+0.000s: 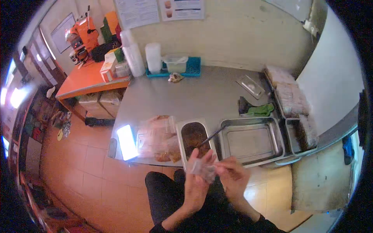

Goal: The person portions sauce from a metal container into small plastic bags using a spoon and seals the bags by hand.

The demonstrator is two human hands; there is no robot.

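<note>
A small crumpled piece of clear plastic [205, 171], which looks like a bag, is between my two hands above the counter's front edge. It lies against the palm and fingers of my left hand [195, 191], whose fingers point up around it. My right hand [234, 179] pinches its right side with thumb and fingertips. Motion blur hides the exact grip. Just beyond my hands is a deep steel container [193, 136] with brown food inside. A dark-handled utensil [213, 136] leans out of it over the right rim.
Clear plastic bags [157, 138] with food lie left of the container, beside a lit phone or tablet [127, 142]. To the right sit a shallow steel tray [250, 139], a green cloth [260, 110] and trays of wrapped packs [290, 97]. A teal tray [193, 69] holds tubs at the back.
</note>
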